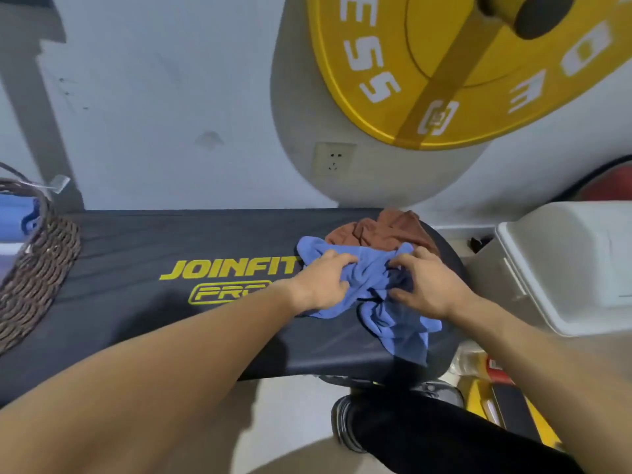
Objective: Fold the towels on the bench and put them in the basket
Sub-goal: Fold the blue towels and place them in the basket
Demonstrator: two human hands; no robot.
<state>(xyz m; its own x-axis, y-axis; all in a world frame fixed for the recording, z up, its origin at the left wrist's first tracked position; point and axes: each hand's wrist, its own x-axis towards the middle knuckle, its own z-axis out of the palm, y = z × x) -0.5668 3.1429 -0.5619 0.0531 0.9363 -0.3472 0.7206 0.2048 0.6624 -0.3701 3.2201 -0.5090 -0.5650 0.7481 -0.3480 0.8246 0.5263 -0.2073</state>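
Crumpled blue cloth towel lies on the black padded counter; my left hand and right hand both grip it, beside a rumpled brown towel.

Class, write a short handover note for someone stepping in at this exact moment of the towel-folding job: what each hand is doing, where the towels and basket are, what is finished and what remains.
Left hand: grips the crumpled blue towel by a bunch of cloth.
Right hand: fingers curled into the same towel from the other side.
Blue towel lies unfolded at the right end of the black padded bench; the crumpled brown towel sits just behind it, untouched.
The dark woven wicker basket stands at the bench's left end, with something blue already inside.
Done: no fold on either bench towel.
Left: fold the blue, then the brown, and put both in the basket.
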